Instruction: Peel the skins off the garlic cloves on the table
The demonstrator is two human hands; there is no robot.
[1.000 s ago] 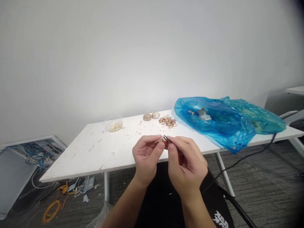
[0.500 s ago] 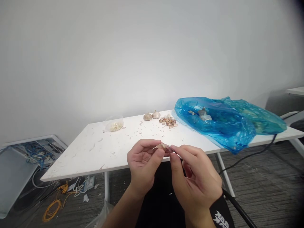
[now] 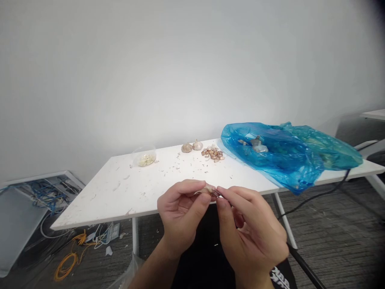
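Held up in front of the near table edge, my left hand [image 3: 180, 212] pinches a garlic clove [image 3: 205, 190] between thumb and fingers, with pale skin sticking out to the left. My right hand [image 3: 249, 224] is closed on slim metal tweezers [image 3: 217, 193], their tips at the clove's right side; most of the tool is hidden in the fingers. Beyond the hands lie a pile of unpeeled garlic cloves [image 3: 213, 153] and two garlic bulbs [image 3: 191, 146]. A clear bowl [image 3: 135, 156] at the back left holds peeled cloves [image 3: 146, 160].
Bits of garlic skin are scattered over the white table [image 3: 120, 200]. A blue plastic bag [image 3: 288, 160] with bulbs inside lies at the right, beside a green bag [image 3: 333, 148]. On the floor at left are cables [image 3: 66, 267] and a crate [image 3: 18, 228].
Both hands have moved slightly down, still together at the clove. The tweezers' tips show a little more between the hands. The things on the table stay in place.
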